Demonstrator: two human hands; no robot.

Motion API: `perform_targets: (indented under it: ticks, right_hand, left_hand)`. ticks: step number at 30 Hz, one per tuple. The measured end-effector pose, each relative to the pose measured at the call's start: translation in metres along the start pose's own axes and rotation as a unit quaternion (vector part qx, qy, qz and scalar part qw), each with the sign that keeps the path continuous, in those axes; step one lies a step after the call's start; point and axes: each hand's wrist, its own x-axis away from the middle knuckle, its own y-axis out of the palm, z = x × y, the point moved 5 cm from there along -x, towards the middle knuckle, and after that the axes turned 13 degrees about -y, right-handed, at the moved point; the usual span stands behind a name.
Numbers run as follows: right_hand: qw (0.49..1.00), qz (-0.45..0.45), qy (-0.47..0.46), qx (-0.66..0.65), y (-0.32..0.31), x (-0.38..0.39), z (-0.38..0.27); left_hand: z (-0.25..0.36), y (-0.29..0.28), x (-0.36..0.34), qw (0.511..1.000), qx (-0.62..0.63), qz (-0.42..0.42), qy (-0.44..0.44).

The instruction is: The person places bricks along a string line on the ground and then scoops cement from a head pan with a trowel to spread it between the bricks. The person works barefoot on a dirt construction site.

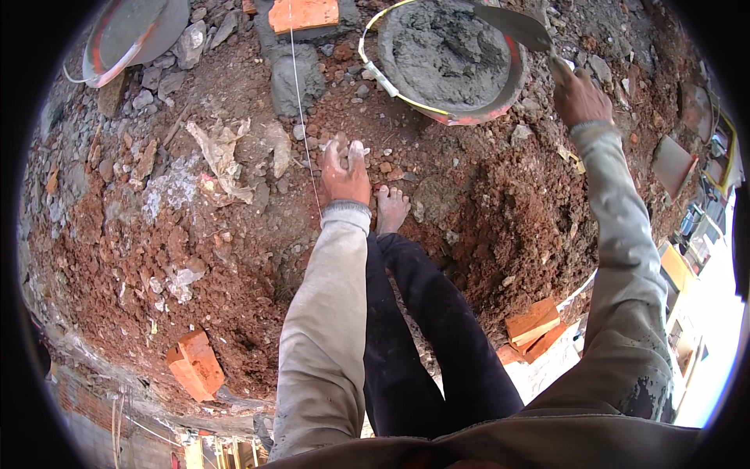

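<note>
My right hand (582, 99) is closed round the handle of a trowel (516, 28). The trowel's blade reaches over the right rim of a round pan (512, 98) that holds wet grey mortar (445, 51). My left hand (345, 173) hangs above the soil in front of my bare foot (392, 207). Its fingers are slightly bent and apart, and I see nothing held in them. Just left of that hand runs a taut white string (300, 109). At the far end, the string passes over an orange brick (305, 14) lying on grey mortar.
A second pan (152, 39) stands at the far left beside grey stones (190, 44). Loose reddish soil (508, 211) is heaped on the right. Orange bricks lie at the near left (195, 365) and near right (533, 324). Crumpled paper-like scrap (220, 152) lies left of the string.
</note>
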Motion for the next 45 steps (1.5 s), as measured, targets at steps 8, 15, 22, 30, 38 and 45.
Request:
perform_targets:
  ticks: [8,15,22,30,38,45]
  right_hand:
    - [0.986,-0.059,-0.097,-0.118,0.032,0.02,-0.014]
    - [0.963,-0.223,-0.087,-0.124,0.084,-0.01,-0.041]
    - [0.956,-0.27,0.028,-0.112,0.092,0.001,0.021]
    - [0.857,-0.064,0.04,-0.509,0.138,-0.006,-0.05]
    - [0.78,-0.037,0.062,-0.622,0.127,0.002,-0.058]
    - [0.83,0.087,-0.006,-0.551,0.123,0.025,-0.034]
  left_hand:
    - [0.091,0.093,-0.112,0.967,0.17,-0.123,-0.142]
    - [0.08,0.117,-0.101,0.964,0.195,-0.151,-0.1]
    - [0.107,0.114,-0.065,0.985,0.094,-0.143,-0.027]
    - [0.118,0.127,-0.012,0.995,-0.005,-0.101,-0.021]
    - [0.103,0.12,-0.038,0.994,0.042,-0.104,-0.006]
    - [0.042,0.062,-0.087,0.994,0.042,-0.1,0.0]
